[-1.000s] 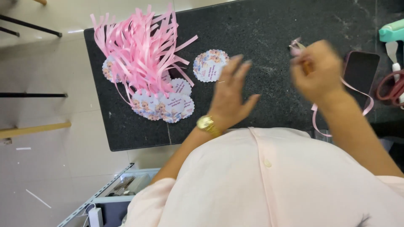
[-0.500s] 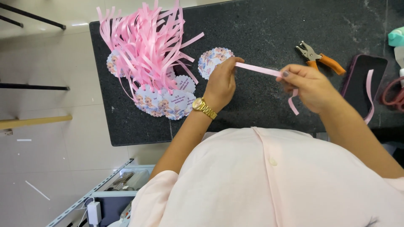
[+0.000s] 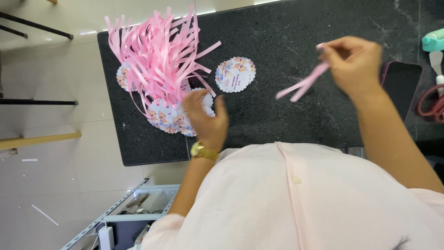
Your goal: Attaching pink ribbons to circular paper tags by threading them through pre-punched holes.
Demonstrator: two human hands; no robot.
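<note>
My right hand pinches a short pink ribbon strip above the black stone counter; the strip hangs down to the left. My left hand, with a gold watch on the wrist, rests over the near edge of a heap of round scalloped printed tags threaded with pink ribbons. It seems to touch the tags; a grip cannot be seen. One single scalloped tag lies apart on the counter between the heap and my right hand.
A dark phone lies at the right behind my right hand. A teal-and-white object and a red cord sit at the far right edge. Below the counter's left edge are tiled floor and a metal rack.
My left hand let go of the ribbon strip and moved left to the tag heap. My right hand lifted up and right with the strip, now covering the pliers.
</note>
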